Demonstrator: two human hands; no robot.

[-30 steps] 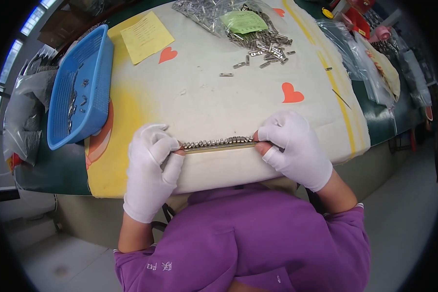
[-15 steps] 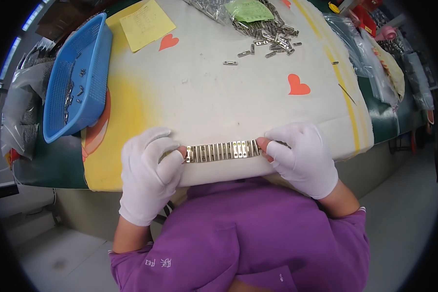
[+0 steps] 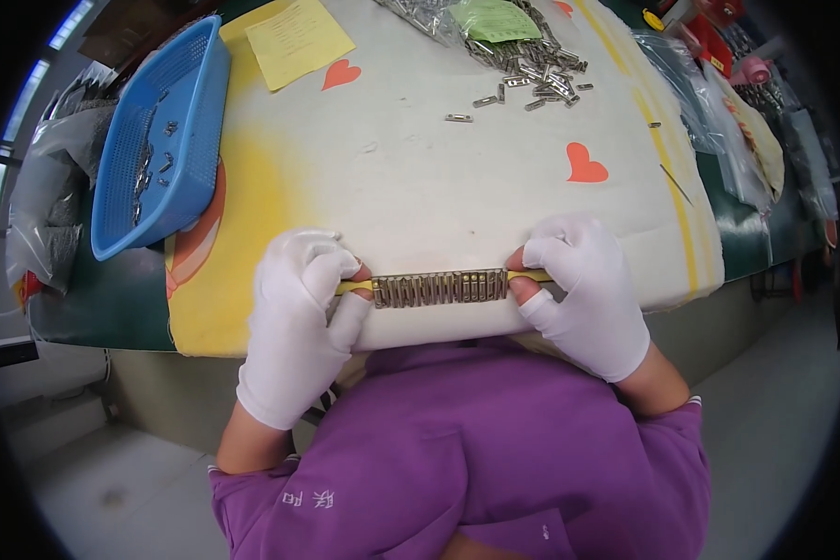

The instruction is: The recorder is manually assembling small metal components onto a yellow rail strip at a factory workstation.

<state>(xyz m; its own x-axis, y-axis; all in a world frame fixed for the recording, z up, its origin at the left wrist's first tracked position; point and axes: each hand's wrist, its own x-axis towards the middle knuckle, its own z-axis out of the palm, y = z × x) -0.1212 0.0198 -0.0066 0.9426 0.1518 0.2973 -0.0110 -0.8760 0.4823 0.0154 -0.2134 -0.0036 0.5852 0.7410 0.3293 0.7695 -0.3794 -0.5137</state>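
A row of small silvery metal bars (image 3: 440,288), packed side by side, lies level between my hands near the front edge of the white cloth. Narrow yellow strip ends show past both sides of the row; whether they belong to one strip is hidden. My left hand (image 3: 302,308), in a white glove with bare fingertips, pinches the left end between thumb and fingers. At the right end, my right hand (image 3: 588,294), gloved the same way, grips with its bare thumb and fingertip. The bars' slim edges and some round ends face up.
Loose metal bars (image 3: 551,84) spill from a clear bag under a green label (image 3: 491,21) at the back. At left stands a blue plastic basket (image 3: 196,140) with a few metal parts. A yellow paper (image 3: 299,45) lies beside it. Plastic bags (image 3: 742,140) crowd the right edge.
The row has turned over in my fingers, showing a darker, slimmer side, and yellow strip ends have come into sight. Both hands still hold its ends. The whole view has shifted slightly.
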